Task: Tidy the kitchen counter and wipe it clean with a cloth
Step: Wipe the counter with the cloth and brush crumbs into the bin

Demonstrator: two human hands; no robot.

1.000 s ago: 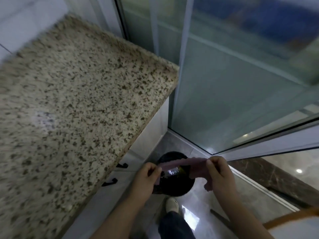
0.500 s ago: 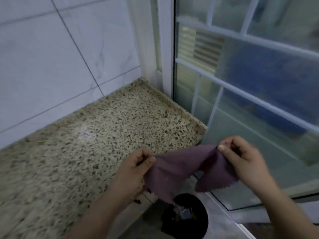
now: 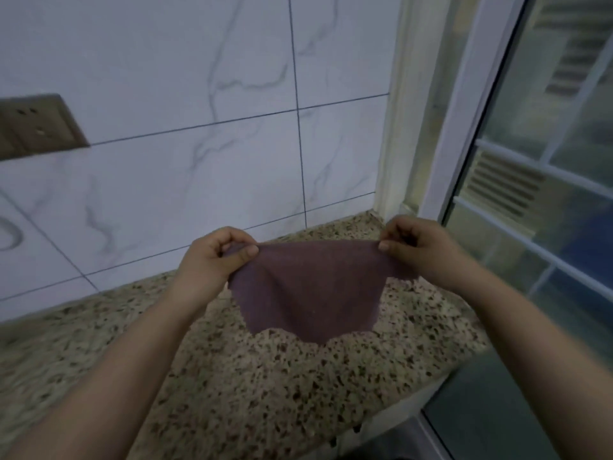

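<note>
A purple cloth [image 3: 311,290] hangs spread out in the air above the speckled granite counter [image 3: 258,386]. My left hand [image 3: 212,257] pinches its upper left corner between thumb and fingers. My right hand [image 3: 414,247] pinches the upper right corner. The top edge is stretched between both hands, and the lower edge droops in folds just over the counter's far right part.
A white marble-tiled wall [image 3: 199,127] rises behind the counter, with a bronze socket plate [image 3: 33,127] at the left. A white-framed glass door [image 3: 547,194] stands at the right, past the counter's end [image 3: 441,383].
Both hands have lifted the cloth from low over the black bin by the floor up above the counter and spread it wider. The view has tilted up toward the wall.
</note>
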